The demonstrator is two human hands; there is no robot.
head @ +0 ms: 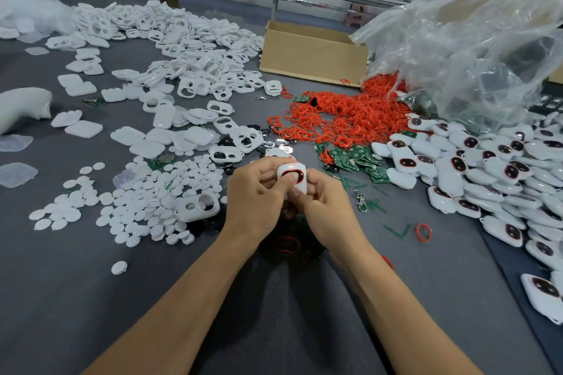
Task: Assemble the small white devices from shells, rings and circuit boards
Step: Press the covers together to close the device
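Both hands meet in the middle of the grey table [274, 320] and hold one small white device [292, 174] between them. The left hand [254, 192] grips it from the left side with curled fingers, and its thumb lies over the dark oval window with a red rim on the front. The right hand [324, 210] grips it from the right and from below, with the thumb pressed on the lower part of the device. The device is lifted a little above the table and its front faces the camera.

Below the hands one red ring [288, 245] lies on some dark parts, which I cannot identify. Just to the left of the left hand lies a white shell with two holes [198, 207], on the edge of a wide spread of white round discs [143, 204]. To the right of the right hand are a metal clasp [360, 200] and, further right, a single red ring [423, 232].

Farther from the person, a small heap of green circuit boards [356, 161] lies to the right, and behind it a big pile of red rings [341, 119]. On the right side a large pile of finished devices [487, 167] reaches to the table edge. On the far left is a heap of white shells [182, 49]. At the far side stand a cardboard box [313, 55] and a clear plastic bag [472, 39].
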